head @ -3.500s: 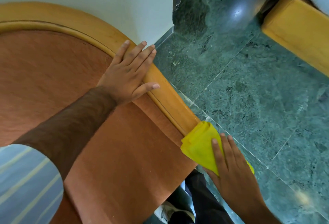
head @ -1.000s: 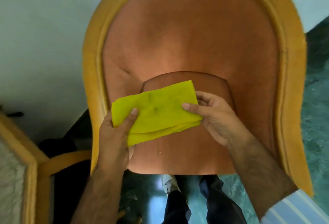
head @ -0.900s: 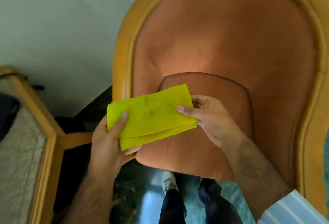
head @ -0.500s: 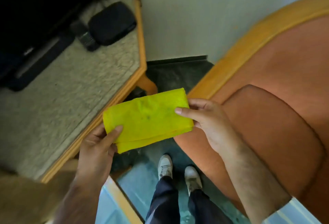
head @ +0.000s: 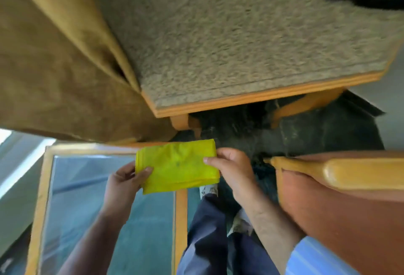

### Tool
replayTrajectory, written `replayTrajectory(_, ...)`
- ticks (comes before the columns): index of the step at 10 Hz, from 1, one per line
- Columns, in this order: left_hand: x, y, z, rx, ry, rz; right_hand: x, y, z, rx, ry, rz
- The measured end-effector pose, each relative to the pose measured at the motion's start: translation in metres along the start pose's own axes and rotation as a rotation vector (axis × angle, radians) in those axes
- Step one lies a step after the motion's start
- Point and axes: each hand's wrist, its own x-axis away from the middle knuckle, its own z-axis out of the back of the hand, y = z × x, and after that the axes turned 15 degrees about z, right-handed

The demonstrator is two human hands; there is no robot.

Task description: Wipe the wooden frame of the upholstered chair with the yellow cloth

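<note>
I hold the folded yellow cloth point(head: 177, 166) flat in the air in front of me. My left hand point(head: 124, 184) grips its left end and my right hand point(head: 231, 170) pinches its right end. The upholstered chair sits at the right edge of the view: its orange wooden frame point(head: 349, 173) runs along the top of the rust-coloured upholstery point(head: 341, 213). The cloth is left of the chair and does not touch it.
A stone-topped table with a wooden edge point(head: 251, 97) stands ahead, dark items at its far side. A brown curtain point(head: 54, 73) hangs at the left. A glass-topped low table with a wooden rim point(head: 181, 213) lies below my hands. My legs and shoes stand on the dark floor.
My view has swung left, away from the chair. Earlier my right hand wiped the frame; now both hands hold the cloth folded, with the chair only at the right edge.
</note>
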Motion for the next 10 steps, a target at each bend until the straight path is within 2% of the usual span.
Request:
replayTrajectory(1, -0.053, -0.020, 0.028, -0.100, 0.206, 0.024, -0.032, 0.042, -0.062, 0.211, -0.066, -0.070)
replayTrajectory(3, -0.120, -0.034, 0.047, -0.420, 0.520, 0.063, -0.078, 0.085, -0.114, 0.553, -0.171, -0.036)
replayTrajectory(4, -0.139, -0.034, 0.047, -0.437, 0.532, 0.045, -0.089, 0.097, -0.125, 0.580, -0.190, -0.073)
replayTrajectory(5, -0.160, -0.047, 0.044, -0.564, 0.563, 0.055, -0.092, 0.111, -0.141, 0.638, -0.148, -0.094)
replayTrajectory(7, -0.176, -0.068, 0.045, -0.669, 0.568, 0.118, -0.094, 0.117, -0.145, 0.888, -0.064, -0.051)
replayTrajectory(8, -0.173, -0.065, 0.046, -0.741, 0.583, 0.108, -0.090, 0.115, -0.143, 1.122, -0.111, 0.075)
replayTrajectory(9, -0.145, -0.068, 0.042, -1.007, 0.685, -0.146, -0.069, 0.103, -0.149, 1.410, -0.258, 0.492)
replayTrajectory(10, -0.115, -0.070, 0.038, -1.101, 0.689, -0.380, -0.047, 0.089, -0.157, 1.454, -0.284, 0.746)
